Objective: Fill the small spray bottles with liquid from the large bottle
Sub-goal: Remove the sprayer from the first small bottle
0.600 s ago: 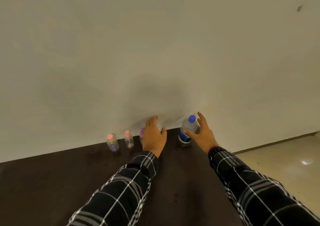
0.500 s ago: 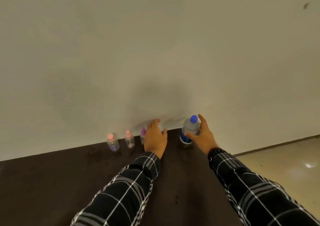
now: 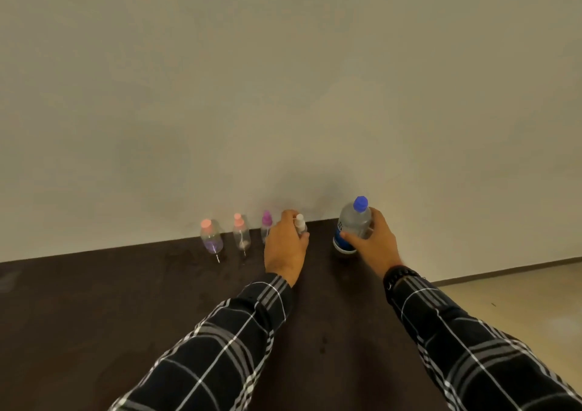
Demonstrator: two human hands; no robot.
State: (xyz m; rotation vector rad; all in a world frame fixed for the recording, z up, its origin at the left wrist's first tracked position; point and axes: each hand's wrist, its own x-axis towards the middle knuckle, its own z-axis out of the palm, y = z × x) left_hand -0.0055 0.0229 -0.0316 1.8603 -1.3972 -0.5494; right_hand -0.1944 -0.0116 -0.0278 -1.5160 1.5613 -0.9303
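A large clear bottle [image 3: 353, 221] with a blue cap and blue label stands at the back of the dark table [image 3: 94, 316], against the wall. My right hand [image 3: 373, 243] grips its body from the right. My left hand [image 3: 285, 247] curls around a small spray bottle with a white top [image 3: 300, 222]. To its left stand three more small clear spray bottles: one with a purple cap [image 3: 266, 223], partly hidden by my left hand, and two with pink caps [image 3: 241, 232] [image 3: 210, 236].
A plain beige wall [image 3: 283, 95] rises directly behind the bottles. The table ends at the right, where a light floor [image 3: 519, 300] shows beyond the edge. Both my sleeves are dark plaid.
My right hand has closed around the large bottle. My left hand has curled around the white-topped spray bottle, which was hidden before.
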